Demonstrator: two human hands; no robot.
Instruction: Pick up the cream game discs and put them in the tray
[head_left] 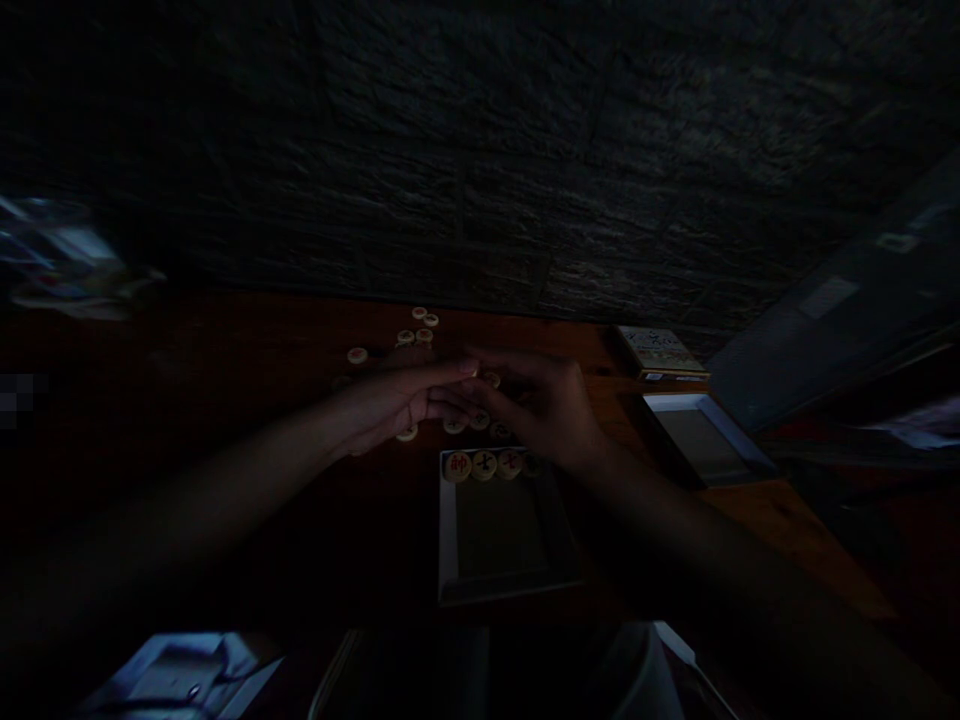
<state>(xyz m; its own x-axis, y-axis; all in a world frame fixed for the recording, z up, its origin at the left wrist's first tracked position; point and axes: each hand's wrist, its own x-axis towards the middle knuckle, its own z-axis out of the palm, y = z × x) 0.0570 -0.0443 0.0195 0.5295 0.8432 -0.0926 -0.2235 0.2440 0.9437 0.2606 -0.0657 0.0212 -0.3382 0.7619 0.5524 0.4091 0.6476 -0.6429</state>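
Observation:
Over the middle of the table my left hand is turned partly palm up, with its thumb and fingers stretched toward the right. My right hand meets its fingertips from the other side. Between my right thumb and forefinger sits a small pale round xiangqi piece, dimly seen. Several more loose pieces lie on the table under and around both hands. Nearer me is an open shallow box. Along its far edge stands a row of pieces, the leftmost marked in red; my right wrist shades the row's right end.
Several pieces lie farther back on the wooden table, near the dark stone wall. On the right are a second shallow tray and a printed box. A blurred shiny bundle is at far left. The light is very dim.

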